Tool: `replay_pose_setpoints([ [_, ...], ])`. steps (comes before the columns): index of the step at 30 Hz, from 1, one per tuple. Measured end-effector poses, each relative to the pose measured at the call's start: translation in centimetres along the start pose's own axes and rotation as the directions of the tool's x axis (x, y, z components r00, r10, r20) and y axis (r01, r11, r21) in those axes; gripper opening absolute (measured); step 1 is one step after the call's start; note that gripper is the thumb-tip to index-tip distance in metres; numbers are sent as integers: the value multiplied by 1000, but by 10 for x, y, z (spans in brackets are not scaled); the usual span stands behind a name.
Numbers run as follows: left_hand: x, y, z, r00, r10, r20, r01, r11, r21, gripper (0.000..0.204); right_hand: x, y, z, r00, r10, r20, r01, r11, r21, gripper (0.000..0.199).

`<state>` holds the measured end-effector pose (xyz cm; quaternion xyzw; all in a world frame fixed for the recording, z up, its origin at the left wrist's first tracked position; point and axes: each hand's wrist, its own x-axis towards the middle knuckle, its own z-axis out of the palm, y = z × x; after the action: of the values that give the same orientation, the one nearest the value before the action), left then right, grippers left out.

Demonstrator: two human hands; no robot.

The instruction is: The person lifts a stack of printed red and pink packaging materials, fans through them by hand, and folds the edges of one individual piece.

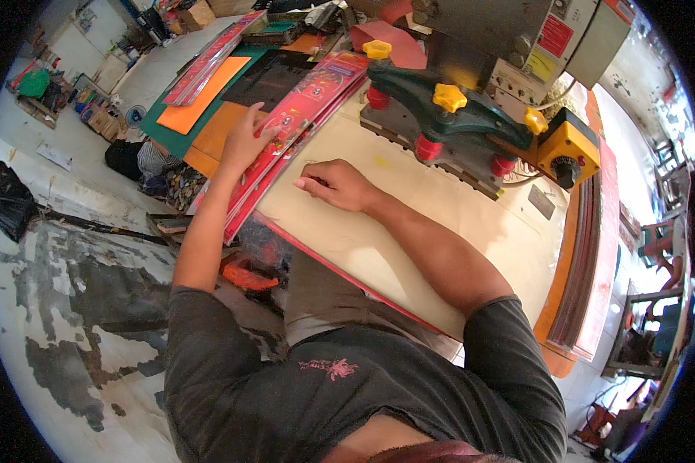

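Resting flat in the head view, the left hand (245,139) presses spread fingers on the stack of red printed sheets (289,135), whose long axis runs from 1 to 7 o'clock. The right hand (333,185), loosely curled and empty, lies on the pale table (440,224) just beside, at 4 o'clock from the stack; the green clamp press (440,116) stands at 2 o'clock.

A stack of flat red printed packages (297,127) lies slanted at upper middle, on the left edge of the counter. More long red packs (208,58) lie at upper left. A red label (554,35) and a yellow label (541,64) sit on the grey machine at upper right.
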<state>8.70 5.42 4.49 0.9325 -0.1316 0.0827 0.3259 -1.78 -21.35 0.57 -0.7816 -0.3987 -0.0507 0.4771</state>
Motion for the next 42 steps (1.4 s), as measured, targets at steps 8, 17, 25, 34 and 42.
replay_pose_setpoints([
  [8,-3,-3,15,991,127,32,-130,978,163,102,0,-4,-4,1000,16,5,-16,1000,-3,45],
  [17,5,7,2,991,125,51,-131,978,161,100,1,1,-4,1000,17,8,-17,1000,21,49],
  [25,14,18,-15,974,174,-148,-109,921,373,81,0,6,-1,999,49,2,-49,998,31,49],
  [34,-21,1,-71,979,80,-187,-29,965,261,33,1,9,0,992,124,-14,-118,970,211,48],
  [42,-116,-30,-107,965,-115,-236,132,990,56,41,1,2,-5,979,205,-15,-192,937,292,48],
])
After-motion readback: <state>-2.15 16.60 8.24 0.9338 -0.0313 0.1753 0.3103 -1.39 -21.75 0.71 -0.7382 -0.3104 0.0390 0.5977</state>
